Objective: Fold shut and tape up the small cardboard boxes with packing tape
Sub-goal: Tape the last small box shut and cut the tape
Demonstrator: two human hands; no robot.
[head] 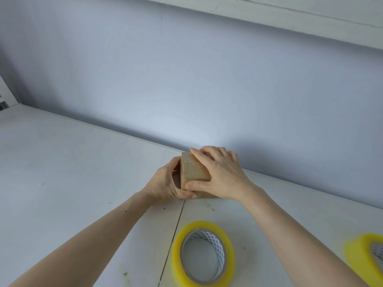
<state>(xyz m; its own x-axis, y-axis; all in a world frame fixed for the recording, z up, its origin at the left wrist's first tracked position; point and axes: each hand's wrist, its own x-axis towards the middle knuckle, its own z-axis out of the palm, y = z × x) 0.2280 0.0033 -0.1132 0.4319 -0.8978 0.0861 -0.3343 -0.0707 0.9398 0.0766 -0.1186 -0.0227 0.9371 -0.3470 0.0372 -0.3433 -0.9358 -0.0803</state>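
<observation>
Small brown cardboard box (193, 169), flaps closed, clear glossy tape visible across its top face. It sits on the white tabletop (62, 172) close to the far edge, just in front of the pale blue-grey wall (186, 79).

Left hand (163, 186): curled round the box's left side, thumb along the near bottom edge, fingers wrapped on the left face. Gripping the box.

Right hand (219, 175): lies over the top and right side, fingers curled over the far top edge, thumb pressed on the near face. Also gripping the box. Most of the right face is hidden under this hand.

Box straddles or sits just right of the seam between two table panels (176, 230); the exact contact there is covered by the left thumb.

Yellow-tinted roll of clear packing tape with a white patterned core (203, 253) lies flat on the table, near edge of the view, between the two forearms, well apart from the box. Second yellow tape roll (366, 257) at the right border, partly cut off by the frame and blurred.

Room: wide bare tabletop to the left of the box, a strip of bare surface between box and the nearer roll. Behind the box, little gap to the wall. Small dark specks and scuffs on the table near the seam.
</observation>
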